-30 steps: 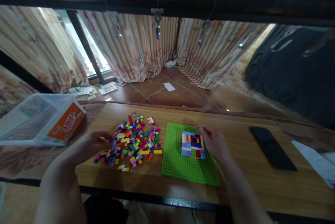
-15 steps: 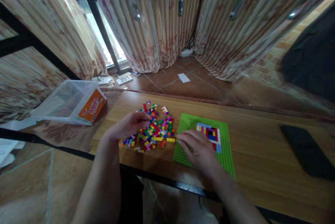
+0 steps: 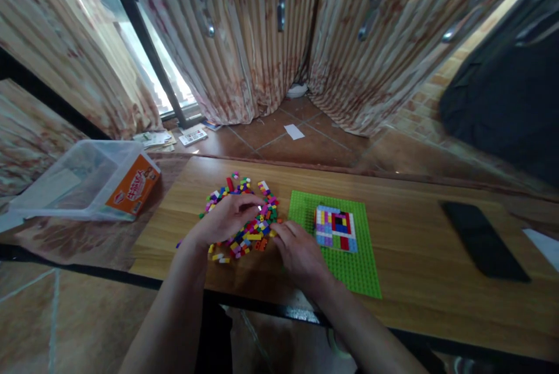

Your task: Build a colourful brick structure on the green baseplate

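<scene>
A heap of small coloured building bricks (image 3: 247, 241) lies on the wooden table. Above it, my left hand (image 3: 229, 219) has thumb and fingertips pinched together on a small whitish building brick (image 3: 259, 208). My right hand (image 3: 301, 254) reaches in from the other side, its fingers stretched to the heap's right edge beside a yellow brick (image 3: 273, 233). No held brick shows in it, and its thumb is mostly hidden. To its right lies a green baseplate (image 3: 367, 269), bearing a flat multicoloured brick build (image 3: 336, 228) with white, red, blue, yellow and purple pieces.
A dark phone-like slab (image 3: 484, 240) lies on the table (image 3: 406, 246) at the right. A clear plastic bin (image 3: 78, 205) with an orange label stands left of the table. Papers (image 3: 192, 136) lie on the floor behind, before striped curtains (image 3: 244, 59).
My right hand has moved left from the baseplate to the heap, uncovering more of the brick build. My left hand has shifted inward over the bricks. The whole view has swung slightly right.
</scene>
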{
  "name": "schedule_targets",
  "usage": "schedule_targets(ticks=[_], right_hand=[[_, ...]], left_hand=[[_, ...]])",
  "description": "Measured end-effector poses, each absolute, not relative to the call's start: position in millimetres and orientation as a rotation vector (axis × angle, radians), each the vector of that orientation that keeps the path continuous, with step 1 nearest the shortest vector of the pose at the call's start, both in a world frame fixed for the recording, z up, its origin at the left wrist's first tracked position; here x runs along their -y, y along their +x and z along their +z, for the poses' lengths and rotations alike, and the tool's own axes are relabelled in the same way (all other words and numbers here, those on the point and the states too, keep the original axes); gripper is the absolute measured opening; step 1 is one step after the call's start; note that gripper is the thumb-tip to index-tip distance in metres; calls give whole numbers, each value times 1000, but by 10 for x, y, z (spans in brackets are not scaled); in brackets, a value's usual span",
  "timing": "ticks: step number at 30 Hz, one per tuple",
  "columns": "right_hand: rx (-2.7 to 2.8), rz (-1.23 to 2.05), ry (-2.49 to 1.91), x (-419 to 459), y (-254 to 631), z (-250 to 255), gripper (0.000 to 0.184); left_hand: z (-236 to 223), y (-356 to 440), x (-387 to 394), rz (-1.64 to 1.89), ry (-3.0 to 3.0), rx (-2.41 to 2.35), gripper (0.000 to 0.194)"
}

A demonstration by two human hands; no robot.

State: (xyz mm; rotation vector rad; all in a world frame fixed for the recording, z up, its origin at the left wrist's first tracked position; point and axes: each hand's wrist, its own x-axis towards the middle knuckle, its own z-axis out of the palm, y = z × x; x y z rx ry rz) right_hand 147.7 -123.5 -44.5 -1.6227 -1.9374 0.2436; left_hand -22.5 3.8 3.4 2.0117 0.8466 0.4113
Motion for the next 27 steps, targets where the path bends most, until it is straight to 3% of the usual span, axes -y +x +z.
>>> schedule_targets(ticks=[6, 16, 22, 27], right_hand=[[1536, 346, -1550, 1337, 1872, -223, 26], [697, 813, -1348, 1457, 2674, -145, 29], [729, 863, -1303, 1464, 2754, -157, 37], [1054, 606, -1592, 1487, 2720, -245, 36]], left_hand=[[-77, 140, 178, 630, 2002, -853, 27], [-208, 594, 458, 606, 1895, -817, 25], [-213, 670, 465, 593, 1886, -823, 24], [-219, 718, 464, 598, 1919, -804, 22]])
